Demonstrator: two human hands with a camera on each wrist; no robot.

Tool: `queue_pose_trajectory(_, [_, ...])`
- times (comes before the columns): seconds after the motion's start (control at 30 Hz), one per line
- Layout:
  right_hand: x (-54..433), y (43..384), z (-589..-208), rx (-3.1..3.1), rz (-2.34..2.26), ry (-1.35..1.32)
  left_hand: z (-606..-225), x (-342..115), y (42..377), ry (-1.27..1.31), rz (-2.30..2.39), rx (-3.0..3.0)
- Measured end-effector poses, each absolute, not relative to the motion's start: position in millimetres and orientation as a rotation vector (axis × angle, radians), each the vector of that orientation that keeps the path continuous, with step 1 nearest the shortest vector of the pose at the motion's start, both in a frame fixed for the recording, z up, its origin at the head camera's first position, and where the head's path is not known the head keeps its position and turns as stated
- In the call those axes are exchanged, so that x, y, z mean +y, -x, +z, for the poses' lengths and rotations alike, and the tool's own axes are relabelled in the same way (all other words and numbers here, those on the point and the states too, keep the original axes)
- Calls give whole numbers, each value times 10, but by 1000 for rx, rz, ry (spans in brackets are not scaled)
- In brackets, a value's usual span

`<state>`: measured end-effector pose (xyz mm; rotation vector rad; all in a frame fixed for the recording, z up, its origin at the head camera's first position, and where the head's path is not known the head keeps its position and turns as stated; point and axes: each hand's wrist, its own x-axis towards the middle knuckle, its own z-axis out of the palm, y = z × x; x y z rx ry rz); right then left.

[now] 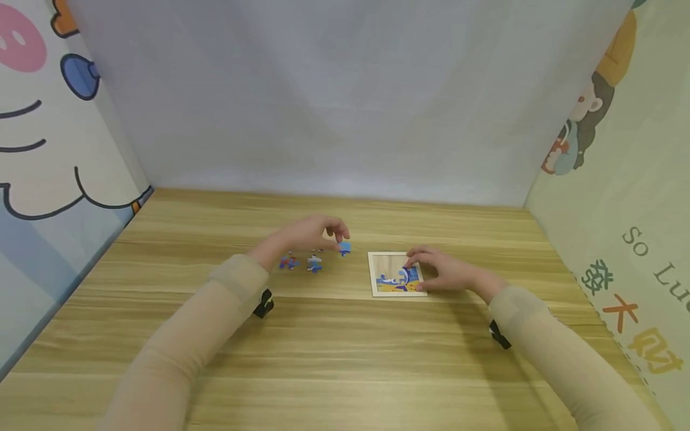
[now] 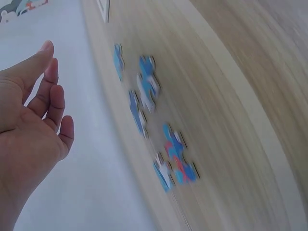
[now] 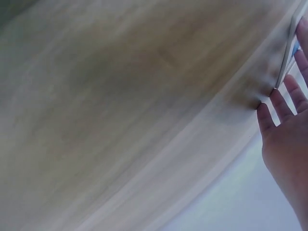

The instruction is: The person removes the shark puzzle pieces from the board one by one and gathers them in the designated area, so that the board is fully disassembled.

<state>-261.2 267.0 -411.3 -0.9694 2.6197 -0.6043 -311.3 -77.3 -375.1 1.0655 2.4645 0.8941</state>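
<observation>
My left hand [image 1: 315,232] hovers over the table beside a light blue jigsaw piece [image 1: 345,248], its fingers loosely bent. In the left wrist view nothing shows between the thumb and fingers, and the blue piece [image 2: 118,61] lies on the table apart from them. A blue and white piece [image 1: 314,263] and a red and blue piece [image 1: 288,262] lie nearer the left wrist. My right hand [image 1: 444,270] rests at the right side of a white-edged puzzle tray [image 1: 372,275]. Its fingertips touch the partly assembled picture [image 1: 399,280], hiding some of it.
The wooden tabletop [image 1: 334,359] reaches back to a pale curtain [image 1: 345,108]. Printed panels with cartoon figures stand on the left [image 1: 43,149] and right [image 1: 620,197]. Black straps [image 1: 264,304] sit at the wrists.
</observation>
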Motion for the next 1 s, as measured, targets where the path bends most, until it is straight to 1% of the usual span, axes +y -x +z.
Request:
queue_pose_trajectory(0.43, [2696,2556,-4140,2714,-582,879,-3766,-303,3079,-1204,907,2466])
queue_pose_trajectory(0.6, [2697,2535,-4139,2737,-516,857,-3828,-116,3086,-1250,895,2485])
queue_pose_trajectory(1.0, [2684,2474,-4125,2812,-447,773,-4004,204,3037,-1155,867,2493])
